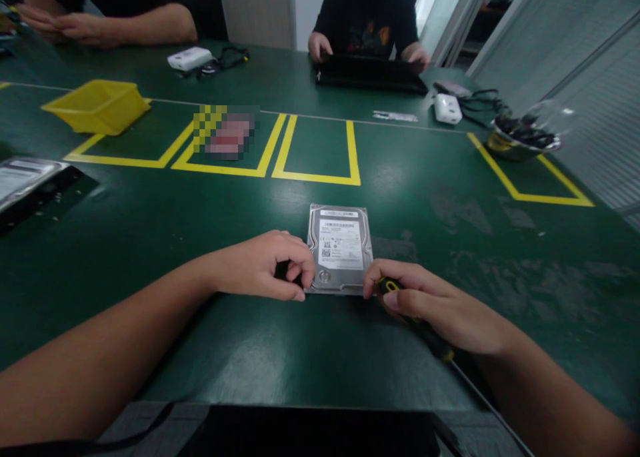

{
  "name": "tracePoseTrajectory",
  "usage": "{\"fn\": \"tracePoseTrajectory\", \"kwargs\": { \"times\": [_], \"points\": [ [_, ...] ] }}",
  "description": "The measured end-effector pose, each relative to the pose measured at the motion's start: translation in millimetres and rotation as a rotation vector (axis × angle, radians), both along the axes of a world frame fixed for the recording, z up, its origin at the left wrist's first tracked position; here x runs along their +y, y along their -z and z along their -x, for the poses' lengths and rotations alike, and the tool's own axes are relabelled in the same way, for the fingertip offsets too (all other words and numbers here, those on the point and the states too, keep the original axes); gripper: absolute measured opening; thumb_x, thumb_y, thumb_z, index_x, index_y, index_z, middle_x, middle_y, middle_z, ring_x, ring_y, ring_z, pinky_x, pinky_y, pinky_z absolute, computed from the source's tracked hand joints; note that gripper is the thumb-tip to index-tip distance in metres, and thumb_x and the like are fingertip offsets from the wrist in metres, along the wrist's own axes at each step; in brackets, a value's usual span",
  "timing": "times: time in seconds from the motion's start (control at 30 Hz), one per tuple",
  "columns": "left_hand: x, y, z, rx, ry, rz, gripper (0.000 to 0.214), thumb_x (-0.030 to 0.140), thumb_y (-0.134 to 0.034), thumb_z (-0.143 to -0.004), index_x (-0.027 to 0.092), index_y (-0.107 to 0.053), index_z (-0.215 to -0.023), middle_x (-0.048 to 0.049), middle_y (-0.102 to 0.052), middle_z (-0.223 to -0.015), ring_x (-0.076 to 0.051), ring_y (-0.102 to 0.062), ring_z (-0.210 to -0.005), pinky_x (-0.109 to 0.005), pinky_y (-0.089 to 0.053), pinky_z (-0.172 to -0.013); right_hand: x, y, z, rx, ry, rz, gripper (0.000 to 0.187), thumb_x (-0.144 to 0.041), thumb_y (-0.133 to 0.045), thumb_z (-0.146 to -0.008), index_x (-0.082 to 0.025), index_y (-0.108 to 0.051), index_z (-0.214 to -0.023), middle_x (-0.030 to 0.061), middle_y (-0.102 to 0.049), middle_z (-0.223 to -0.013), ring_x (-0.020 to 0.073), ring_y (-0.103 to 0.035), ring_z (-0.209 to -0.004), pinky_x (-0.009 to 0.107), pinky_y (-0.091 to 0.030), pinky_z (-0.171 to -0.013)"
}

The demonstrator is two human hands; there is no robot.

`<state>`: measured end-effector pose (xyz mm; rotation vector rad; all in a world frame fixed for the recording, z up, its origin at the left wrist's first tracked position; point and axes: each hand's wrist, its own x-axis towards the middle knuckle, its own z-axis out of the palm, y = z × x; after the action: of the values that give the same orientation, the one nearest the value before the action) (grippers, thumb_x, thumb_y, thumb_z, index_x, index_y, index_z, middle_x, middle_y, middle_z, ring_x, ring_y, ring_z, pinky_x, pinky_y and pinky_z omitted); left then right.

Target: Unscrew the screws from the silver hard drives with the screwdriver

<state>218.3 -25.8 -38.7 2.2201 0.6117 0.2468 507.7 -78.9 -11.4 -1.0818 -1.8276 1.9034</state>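
A silver hard drive (341, 247) with a white label lies flat on the green table (320, 350) in front of me. My left hand (265, 267) is curled at the drive's near left corner, fingertips touching its edge, with something small and dark inside the fingers. My right hand (430, 304) rests at the near right corner, closed around a black and yellow screwdriver (417, 324) whose shaft runs back toward me.
A yellow bin (97, 105) stands at the far left, beside yellow taped rectangles (317, 149). A metal bowl (520, 140) of dark parts sits far right. Another drive (25, 180) lies at the left edge. Two other people work at the far side, one over a black laptop (370, 74).
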Motion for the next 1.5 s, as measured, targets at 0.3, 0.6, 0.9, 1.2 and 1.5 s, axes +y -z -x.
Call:
{"fn": "tracePoseTrajectory", "kwargs": {
  "times": [0.3,0.6,0.9,1.2,1.5],
  "points": [
    [-0.3,0.3,1.1,0.011,-0.012,0.016,0.015,0.031,-0.076,-0.080,0.020,-0.069,-0.088,0.0059,-0.060,-0.072,-0.009,-0.057,-0.069,-0.027,-0.037,-0.083,-0.5,-4.7,2.4,-0.065,-0.029,-0.084,0.016,-0.022,-0.049,-0.090,-0.019,-0.060,-0.102,-0.0032,-0.047,-0.080,0.0092,-0.041,-0.069,0.023,-0.034,-0.064],
    [-1.0,-1.5,0.5,-0.029,-0.008,0.019,0.016,0.032,-0.076,-0.079,0.020,-0.070,-0.087,0.0048,-0.060,-0.072,-0.010,-0.057,-0.069,-0.026,-0.038,-0.078,0.5,-4.8,2.1,-0.039,0.012,-0.069,0.015,-0.025,-0.050,-0.091,-0.018,-0.059,-0.101,-0.0033,-0.044,-0.074,0.0095,-0.039,-0.065,0.022,-0.033,-0.058],
    [-1.5,-2.1,1.2,-0.037,0.007,0.018,0.016,0.033,-0.075,-0.082,0.019,-0.070,-0.089,0.0041,-0.062,-0.074,-0.009,-0.058,-0.069,-0.026,-0.039,-0.078,0.0,-3.6,2.8,-0.029,0.039,-0.094,0.014,-0.024,-0.050,-0.091,-0.018,-0.060,-0.099,-0.0033,-0.046,-0.074,0.0092,-0.041,-0.065,0.022,-0.034,-0.058],
    [-1.4,-2.7,1.1,-0.054,0.041,0.003,0.008,0.027,-0.070,-0.086,0.019,-0.071,-0.088,0.0028,-0.064,-0.075,-0.010,-0.058,-0.070,-0.027,-0.040,-0.080,1.3,-1.6,2.8,-0.024,0.040,-0.091,0.013,-0.024,-0.050,-0.092,-0.018,-0.059,-0.099,-0.0036,-0.046,-0.073,0.0091,-0.041,-0.064,0.022,-0.033,-0.057],
    [-1.1,-3.8,0.7,-0.075,0.044,0.027,0.006,0.022,-0.071,-0.085,0.019,-0.074,-0.089,0.0024,-0.063,-0.075,-0.009,-0.056,-0.069,-0.026,-0.041,-0.077,2.7,1.8,0.2,-0.010,0.060,-0.107,0.012,-0.024,-0.052,-0.091,-0.020,-0.060,-0.098,-0.0037,-0.046,-0.071,0.0089,-0.041,-0.063,0.022,-0.033,-0.055]
  ]
}}
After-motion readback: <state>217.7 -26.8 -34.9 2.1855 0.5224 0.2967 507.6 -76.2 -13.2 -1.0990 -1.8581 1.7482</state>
